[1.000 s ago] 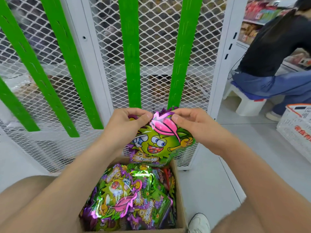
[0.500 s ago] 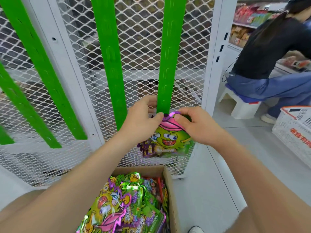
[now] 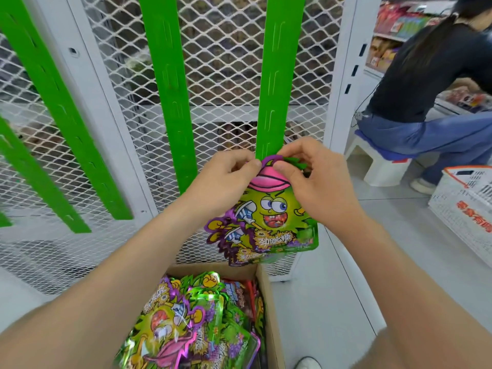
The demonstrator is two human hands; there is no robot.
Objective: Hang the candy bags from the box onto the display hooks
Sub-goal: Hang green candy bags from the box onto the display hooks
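A green and purple candy bag point(image 3: 269, 219) with a cartoon face and a pink cap hangs from my two hands against the lower end of a green hanging strip point(image 3: 277, 75). My left hand point(image 3: 223, 179) pinches the bag's top loop from the left. My right hand point(image 3: 316, 179) pinches the same loop from the right. More bag edges show behind the front one. Below, an open cardboard box point(image 3: 269, 310) holds several more candy bags point(image 3: 183, 323).
More green strips point(image 3: 167, 89) hang on the white mesh rack point(image 3: 226, 49). At the right a person in a dark top point(image 3: 431, 73) sits on a white stool point(image 3: 378, 163), beside a white basket point(image 3: 468, 209). My shoe point(image 3: 308, 363) is next to the box.
My hands lifted the candy bag out of the box and up to the lower end of the green strip. The view has shifted so the strip sits more to the right.
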